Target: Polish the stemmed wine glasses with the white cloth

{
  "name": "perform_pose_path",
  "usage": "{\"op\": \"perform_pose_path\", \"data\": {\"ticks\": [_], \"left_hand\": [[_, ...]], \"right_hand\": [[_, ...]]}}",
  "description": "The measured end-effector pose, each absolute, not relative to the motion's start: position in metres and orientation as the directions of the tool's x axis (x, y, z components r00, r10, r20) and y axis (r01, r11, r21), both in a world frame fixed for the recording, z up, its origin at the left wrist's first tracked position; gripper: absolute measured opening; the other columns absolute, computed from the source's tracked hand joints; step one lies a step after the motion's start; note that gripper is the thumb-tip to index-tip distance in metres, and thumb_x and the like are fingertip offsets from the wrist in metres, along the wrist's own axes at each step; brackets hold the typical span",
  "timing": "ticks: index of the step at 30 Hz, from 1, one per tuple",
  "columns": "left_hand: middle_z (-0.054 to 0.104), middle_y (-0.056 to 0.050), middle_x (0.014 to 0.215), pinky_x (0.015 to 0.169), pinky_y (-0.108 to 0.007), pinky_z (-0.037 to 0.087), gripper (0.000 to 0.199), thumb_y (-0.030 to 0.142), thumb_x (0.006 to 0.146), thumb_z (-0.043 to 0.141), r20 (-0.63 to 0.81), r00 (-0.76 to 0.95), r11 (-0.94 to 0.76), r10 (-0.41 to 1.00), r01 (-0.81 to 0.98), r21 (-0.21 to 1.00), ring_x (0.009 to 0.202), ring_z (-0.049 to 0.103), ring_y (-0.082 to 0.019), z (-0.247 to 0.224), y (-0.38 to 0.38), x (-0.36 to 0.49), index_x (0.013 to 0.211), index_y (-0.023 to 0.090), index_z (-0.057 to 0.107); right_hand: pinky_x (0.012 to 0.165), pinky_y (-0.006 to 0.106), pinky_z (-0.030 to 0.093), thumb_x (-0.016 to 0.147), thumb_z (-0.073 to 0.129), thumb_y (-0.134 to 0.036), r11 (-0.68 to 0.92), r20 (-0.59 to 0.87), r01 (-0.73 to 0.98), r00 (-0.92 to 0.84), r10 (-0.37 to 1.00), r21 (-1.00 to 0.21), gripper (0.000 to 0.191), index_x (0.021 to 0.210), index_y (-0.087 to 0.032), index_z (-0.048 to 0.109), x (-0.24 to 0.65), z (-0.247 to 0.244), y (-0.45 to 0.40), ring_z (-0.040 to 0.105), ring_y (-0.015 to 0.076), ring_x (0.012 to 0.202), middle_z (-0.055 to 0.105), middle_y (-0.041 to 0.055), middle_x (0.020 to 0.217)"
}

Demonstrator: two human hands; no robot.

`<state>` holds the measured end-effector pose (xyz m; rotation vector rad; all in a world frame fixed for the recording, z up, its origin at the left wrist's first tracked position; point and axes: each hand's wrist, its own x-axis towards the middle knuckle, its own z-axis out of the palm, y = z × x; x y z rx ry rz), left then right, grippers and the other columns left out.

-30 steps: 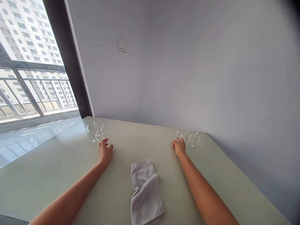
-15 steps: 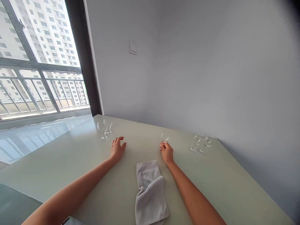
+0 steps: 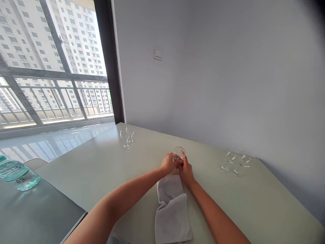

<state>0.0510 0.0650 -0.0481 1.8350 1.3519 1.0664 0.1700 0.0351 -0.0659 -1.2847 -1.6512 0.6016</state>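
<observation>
Both hands meet at one stemmed glass (image 3: 179, 150) near the middle of the table, its rim facing up. My left hand (image 3: 169, 163) is closed on its near left side, and my right hand (image 3: 187, 171) grips it from the right, with a finger up along the bowl. The fingers hide the glass's lower part. Just below the hands a folded grey cloth (image 3: 173, 217) lies on the pale table (image 3: 137, 162).
Two stemmed glasses (image 3: 124, 134) stand at the table's far left corner, two more (image 3: 232, 156) at the right. A clear plastic bottle (image 3: 24, 179) lies on a darker surface at left. Walls rise behind the table; a window is at left.
My left hand has moved right, from open above the table to the glass in my right hand. The view has turned left, bringing the bottle into sight.
</observation>
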Motion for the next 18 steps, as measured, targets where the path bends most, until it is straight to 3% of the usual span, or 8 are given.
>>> {"op": "perform_pose_path", "data": {"ticks": [3,5,12,18], "left_hand": [[0.06,0.001,0.067,0.059,-0.022,0.037,0.02,0.036,0.069,0.056,0.21,0.051,-0.211,0.976,0.423,0.881,0.062,0.052,-0.012,-0.048,0.07,0.024,0.08,0.021,0.065],[0.055,0.002,0.058,0.052,-0.021,0.033,0.025,0.039,0.071,0.052,0.199,-0.035,-0.166,0.979,0.422,0.891,0.053,0.048,-0.011,-0.046,0.073,-0.009,0.081,0.018,0.063],[0.054,0.002,0.059,0.056,-0.024,0.033,0.031,0.043,0.067,0.053,0.195,-0.385,-0.009,0.902,0.436,0.9,0.056,0.047,-0.012,-0.045,0.077,-0.147,0.079,0.015,0.059],[0.058,-0.001,0.065,0.057,-0.025,0.035,0.036,0.046,0.065,0.052,0.176,-0.523,0.082,0.834,0.434,0.897,0.058,0.049,-0.013,-0.054,0.083,-0.204,0.081,0.015,0.059]], "right_hand": [[0.051,0.026,0.047,0.076,0.051,-0.038,0.319,0.337,0.37,-0.017,0.941,-0.873,0.065,0.133,-0.021,0.025,0.169,-0.066,0.037,0.055,0.0124,0.053,0.062,0.0078,0.1],[0.046,0.026,0.047,0.074,0.052,-0.043,0.289,0.306,0.314,0.007,0.952,-0.905,0.067,0.131,-0.021,0.026,0.169,-0.066,0.038,0.056,0.0123,0.055,0.058,0.0109,0.109],[0.042,0.023,0.045,0.073,0.051,-0.046,0.189,0.204,0.242,0.041,0.978,-0.952,0.06,0.123,-0.017,0.034,0.171,-0.069,0.046,0.057,0.0135,0.056,0.062,0.0065,0.089],[0.04,0.022,0.043,0.072,0.051,-0.043,0.2,0.216,0.238,0.041,0.976,-0.95,0.055,0.119,-0.017,0.039,0.172,-0.072,0.048,0.055,0.0124,0.05,0.062,0.0024,0.076]]}}
